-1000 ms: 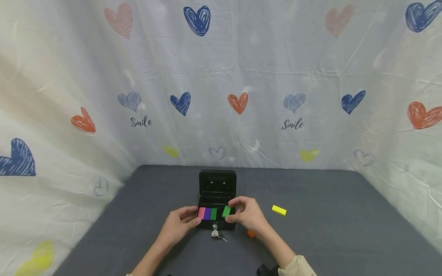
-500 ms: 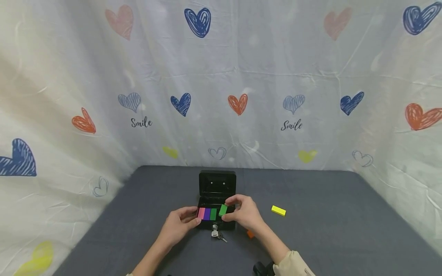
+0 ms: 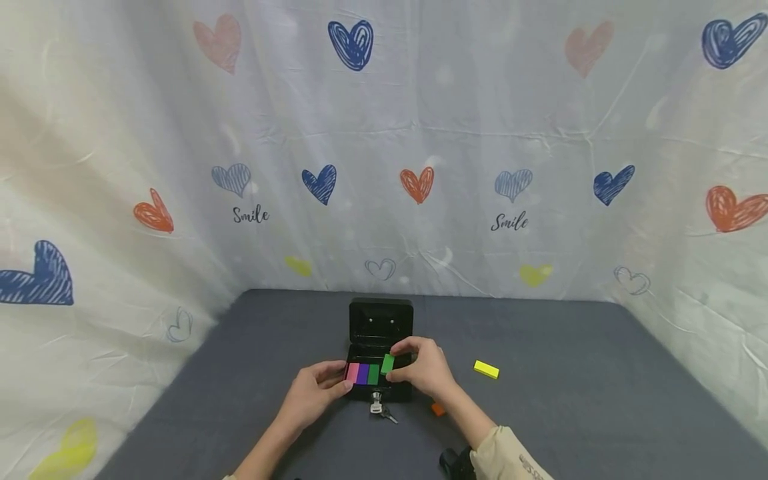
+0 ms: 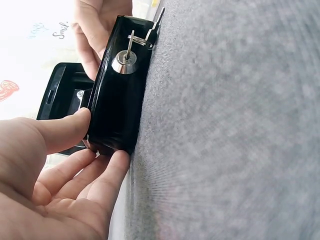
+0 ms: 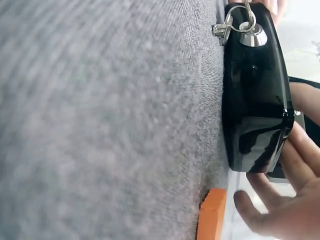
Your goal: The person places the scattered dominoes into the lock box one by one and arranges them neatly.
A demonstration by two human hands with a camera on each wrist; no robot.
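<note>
A small black cash box (image 3: pixel 381 321) stands in the middle with its lid up. Pink (image 3: pixel 353 373), purple (image 3: pixel 363 374) and dark green (image 3: pixel 373 375) blocks lie side by side in its left part. My left hand (image 3: pixel 312 397) grips the left front corner, thumb at the top edge and fingertips against the side wall (image 4: pixel 112 107). Over the right part, my right hand (image 3: pixel 426 368) pinches a brighter green block (image 3: pixel 387 363) between thumb and fingers, tilted. That block is hidden behind the box wall in the right wrist view. A key (image 3: pixel 377 405) sits in the front lock.
A yellow block (image 3: pixel 486 369) lies on the grey cloth-covered table (image 3: pixel 558 400) to the right. Close to the box's right front corner is an orange block (image 5: pixel 212 215), partly under my right forearm in the head view. A white curtain (image 3: pixel 456 240) with printed hearts hangs behind.
My right hand has carried the bright green block left over the box, nearer to the dark green one; over the last half second it barely moves. My left hand keeps its place.
</note>
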